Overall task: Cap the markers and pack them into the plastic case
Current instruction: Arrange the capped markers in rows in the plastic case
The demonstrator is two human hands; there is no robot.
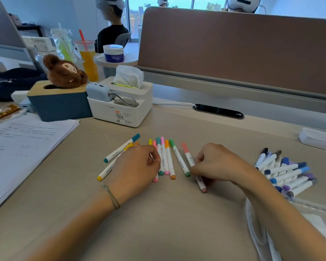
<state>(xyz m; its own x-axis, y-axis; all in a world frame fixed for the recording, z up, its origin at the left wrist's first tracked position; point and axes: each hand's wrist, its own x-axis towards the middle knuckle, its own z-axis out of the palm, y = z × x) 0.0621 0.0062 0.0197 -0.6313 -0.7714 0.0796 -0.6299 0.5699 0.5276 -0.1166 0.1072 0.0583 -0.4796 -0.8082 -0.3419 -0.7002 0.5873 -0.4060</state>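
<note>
The markers are found in three groups on the surface (177, 213). A warm-coloured row (165, 157) lies in the middle, directly in front of the person, with the long axes running away from the body and the caps pointing to the far side. Two more markers, a teal-capped one (121, 148) and a yellow-ended one (106, 171), are laid obliquely to the left of this row. A pile of blue and purple markers (286, 172) is seen well apart to the right.

The left hand (137, 166) is placed at the left edge of the row, with its fingers curled down onto the markers there; whether one marker is really pinched cannot be told, because the fingertips are hidden. The right hand (216, 162) is closed around the lower part of the salmon-capped marker (191, 162), which is held at the right end of the row, just beside the green marker (179, 159). This marker is tilted a little, its cap away from the body.

The plastic case (260, 228) is judged to be the clear item at the near right edge, under the right forearm. It is therefore nearer to the right hand. For packing, the markers have to be carried to the right and toward the body. The axis of the case cannot be read with certainty.
</note>
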